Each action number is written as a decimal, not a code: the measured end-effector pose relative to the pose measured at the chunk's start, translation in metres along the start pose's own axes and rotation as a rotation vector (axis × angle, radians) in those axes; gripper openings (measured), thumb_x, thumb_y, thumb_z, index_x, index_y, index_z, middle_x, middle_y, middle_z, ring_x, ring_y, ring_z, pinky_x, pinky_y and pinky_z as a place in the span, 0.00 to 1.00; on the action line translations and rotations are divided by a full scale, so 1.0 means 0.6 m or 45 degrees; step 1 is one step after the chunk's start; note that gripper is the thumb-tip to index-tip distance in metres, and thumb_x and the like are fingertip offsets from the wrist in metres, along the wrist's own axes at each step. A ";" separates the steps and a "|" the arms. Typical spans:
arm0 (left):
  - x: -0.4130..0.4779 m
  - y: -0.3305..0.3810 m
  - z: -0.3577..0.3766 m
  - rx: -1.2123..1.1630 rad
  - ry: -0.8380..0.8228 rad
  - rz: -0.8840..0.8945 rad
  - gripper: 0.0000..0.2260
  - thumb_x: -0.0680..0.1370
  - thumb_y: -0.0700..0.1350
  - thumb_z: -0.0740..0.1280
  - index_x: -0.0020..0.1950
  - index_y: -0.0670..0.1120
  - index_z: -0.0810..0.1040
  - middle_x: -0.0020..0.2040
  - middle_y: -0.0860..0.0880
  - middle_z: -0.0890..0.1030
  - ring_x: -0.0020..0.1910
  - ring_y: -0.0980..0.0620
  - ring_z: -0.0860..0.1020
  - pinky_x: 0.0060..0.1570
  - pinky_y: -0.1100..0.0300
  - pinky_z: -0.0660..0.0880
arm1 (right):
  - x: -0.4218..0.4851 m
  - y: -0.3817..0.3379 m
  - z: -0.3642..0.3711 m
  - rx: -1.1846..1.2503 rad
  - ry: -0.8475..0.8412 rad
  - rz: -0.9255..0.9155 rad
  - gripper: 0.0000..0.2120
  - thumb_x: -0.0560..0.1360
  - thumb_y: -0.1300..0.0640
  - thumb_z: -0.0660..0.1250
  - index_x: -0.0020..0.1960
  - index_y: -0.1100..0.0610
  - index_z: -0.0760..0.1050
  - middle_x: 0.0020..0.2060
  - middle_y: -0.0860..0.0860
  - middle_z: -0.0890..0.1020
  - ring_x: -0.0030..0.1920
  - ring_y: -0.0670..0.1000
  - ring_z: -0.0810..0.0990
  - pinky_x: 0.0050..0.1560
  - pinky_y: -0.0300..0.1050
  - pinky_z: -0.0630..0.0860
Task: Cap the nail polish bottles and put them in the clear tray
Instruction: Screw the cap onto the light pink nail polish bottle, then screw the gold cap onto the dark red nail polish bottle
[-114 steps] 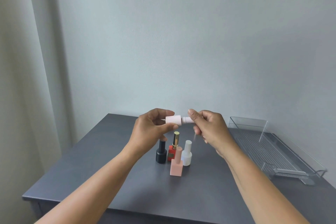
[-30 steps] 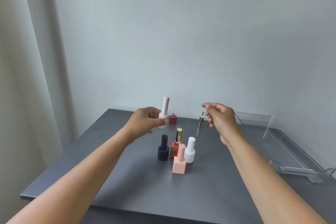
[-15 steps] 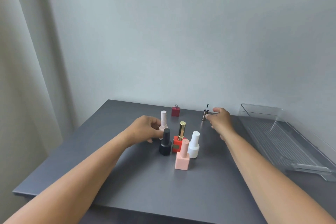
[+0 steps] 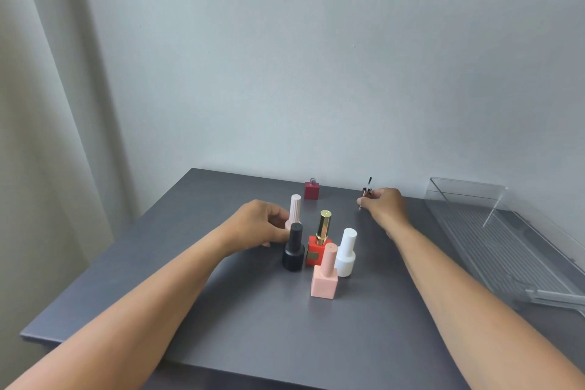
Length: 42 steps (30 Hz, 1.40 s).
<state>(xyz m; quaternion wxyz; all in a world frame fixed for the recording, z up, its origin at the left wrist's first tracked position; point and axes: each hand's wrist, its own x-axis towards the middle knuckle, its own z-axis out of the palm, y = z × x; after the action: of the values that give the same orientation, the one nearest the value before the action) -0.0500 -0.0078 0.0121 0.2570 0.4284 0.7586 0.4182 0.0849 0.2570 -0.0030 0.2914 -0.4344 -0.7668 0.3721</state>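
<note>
Since a second ago your left hand (image 4: 256, 225) has brought the pink bottle (image 4: 295, 210) down out of the air onto the table (image 4: 221, 310), and your right hand (image 4: 384, 207) has dropped to the brush cap (image 4: 367, 191). Your left fingers curl round the lower part of the pink bottle, which stands upright and capped. Just right of those fingers stand four capped bottles: the black bottle (image 4: 293, 250), the red bottle (image 4: 316, 247) with a gold cap, the peach bottle (image 4: 324, 279) and the white bottle (image 4: 346, 253). The red one bears a small gold label, too small to read. Beyond your left fingertips stands the open maroon bottle (image 4: 311, 190). Your right fingertips pinch the brush cap, its brush pointing up. Well right of them lies the clear tray (image 4: 465, 196), with a ribbed floor and a clear divider inside.
</note>
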 end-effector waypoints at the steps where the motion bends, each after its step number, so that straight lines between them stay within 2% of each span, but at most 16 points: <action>1: -0.001 0.001 -0.001 -0.007 -0.014 0.005 0.08 0.72 0.42 0.72 0.49 0.52 0.86 0.44 0.52 0.87 0.34 0.61 0.78 0.35 0.68 0.75 | 0.000 -0.001 0.000 -0.007 -0.002 0.000 0.10 0.69 0.57 0.72 0.41 0.64 0.81 0.32 0.56 0.81 0.33 0.54 0.75 0.36 0.44 0.67; 7: 0.002 0.007 -0.035 -0.019 -0.279 -0.007 0.19 0.71 0.36 0.70 0.58 0.53 0.84 0.50 0.51 0.88 0.42 0.57 0.83 0.42 0.64 0.77 | -0.004 -0.005 -0.003 -0.045 0.012 0.005 0.09 0.68 0.58 0.70 0.41 0.64 0.79 0.31 0.54 0.79 0.31 0.54 0.74 0.33 0.43 0.65; 10: 0.031 0.005 -0.051 0.043 -0.103 -0.039 0.17 0.74 0.38 0.71 0.62 0.51 0.83 0.54 0.50 0.86 0.48 0.55 0.83 0.44 0.64 0.77 | -0.007 -0.006 -0.007 -0.004 0.008 0.017 0.09 0.69 0.58 0.68 0.42 0.65 0.79 0.30 0.53 0.79 0.32 0.54 0.75 0.35 0.43 0.67; 14: 0.085 0.004 -0.037 0.074 0.160 -0.049 0.17 0.75 0.46 0.73 0.64 0.51 0.81 0.57 0.51 0.83 0.56 0.53 0.81 0.56 0.61 0.74 | -0.012 0.000 -0.016 0.063 0.024 0.030 0.06 0.69 0.58 0.68 0.39 0.62 0.77 0.31 0.53 0.81 0.32 0.55 0.77 0.36 0.44 0.70; 15: 0.099 0.005 -0.030 0.063 0.190 -0.052 0.19 0.75 0.47 0.74 0.65 0.50 0.80 0.58 0.50 0.82 0.57 0.52 0.80 0.58 0.60 0.73 | -0.013 0.002 -0.017 0.079 0.033 0.028 0.07 0.69 0.57 0.69 0.40 0.62 0.77 0.33 0.53 0.82 0.32 0.55 0.78 0.37 0.44 0.71; 19: 0.146 0.005 -0.003 0.088 0.253 -0.062 0.28 0.71 0.52 0.77 0.70 0.51 0.75 0.61 0.49 0.80 0.61 0.49 0.78 0.67 0.52 0.73 | -0.017 0.010 -0.020 0.182 0.034 0.038 0.04 0.69 0.55 0.71 0.40 0.53 0.77 0.35 0.48 0.82 0.33 0.52 0.79 0.37 0.43 0.73; 22: 0.174 0.005 0.014 0.145 0.252 -0.080 0.33 0.69 0.56 0.78 0.72 0.51 0.73 0.64 0.49 0.80 0.63 0.47 0.78 0.69 0.47 0.71 | -0.016 0.011 -0.020 0.259 0.019 0.042 0.04 0.70 0.55 0.71 0.41 0.52 0.77 0.37 0.47 0.82 0.32 0.50 0.78 0.36 0.42 0.73; 25: 0.196 0.005 0.027 0.280 0.302 -0.086 0.32 0.69 0.59 0.77 0.70 0.52 0.74 0.62 0.51 0.82 0.63 0.48 0.78 0.69 0.48 0.68 | -0.017 0.010 -0.021 0.311 0.021 0.041 0.04 0.70 0.55 0.71 0.39 0.51 0.77 0.35 0.46 0.82 0.29 0.48 0.76 0.34 0.41 0.72; 28: 0.210 0.006 0.037 0.379 0.377 -0.077 0.27 0.70 0.60 0.76 0.66 0.53 0.78 0.59 0.53 0.83 0.62 0.50 0.78 0.64 0.52 0.67 | -0.018 0.010 -0.022 0.339 0.016 0.037 0.04 0.71 0.55 0.71 0.39 0.51 0.77 0.34 0.47 0.82 0.28 0.47 0.76 0.33 0.40 0.71; 31: 0.217 0.004 0.042 0.388 0.406 -0.072 0.20 0.71 0.59 0.75 0.60 0.54 0.81 0.58 0.53 0.84 0.60 0.51 0.78 0.64 0.52 0.68 | -0.020 0.010 -0.023 0.363 0.006 0.032 0.03 0.71 0.55 0.71 0.40 0.51 0.77 0.34 0.46 0.81 0.28 0.47 0.76 0.31 0.39 0.71; 35: 0.214 0.002 0.041 0.294 0.409 -0.085 0.12 0.70 0.56 0.76 0.51 0.56 0.82 0.49 0.56 0.83 0.57 0.51 0.79 0.65 0.50 0.69 | -0.023 0.008 -0.026 0.365 -0.010 0.048 0.03 0.71 0.56 0.71 0.44 0.52 0.78 0.35 0.48 0.81 0.28 0.46 0.77 0.32 0.40 0.69; 38: 0.202 0.003 0.038 0.202 0.393 -0.086 0.10 0.67 0.55 0.78 0.44 0.56 0.81 0.44 0.59 0.82 0.53 0.51 0.80 0.63 0.49 0.72 | -0.026 0.005 -0.032 0.380 -0.032 0.064 0.05 0.71 0.57 0.71 0.46 0.55 0.79 0.35 0.50 0.82 0.29 0.47 0.78 0.32 0.40 0.70; 42: 0.179 0.010 0.025 0.014 0.403 -0.030 0.10 0.67 0.48 0.79 0.44 0.54 0.81 0.45 0.55 0.85 0.51 0.50 0.83 0.54 0.53 0.79 | -0.036 -0.001 -0.040 0.438 -0.077 0.077 0.04 0.72 0.59 0.71 0.46 0.57 0.79 0.35 0.50 0.83 0.26 0.46 0.76 0.27 0.38 0.70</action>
<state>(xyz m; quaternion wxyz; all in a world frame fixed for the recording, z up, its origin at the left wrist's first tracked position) -0.0897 0.0930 0.0061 0.1367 0.3497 0.7968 0.4733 0.1128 0.2449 0.0081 0.3270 -0.3895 -0.6869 0.5191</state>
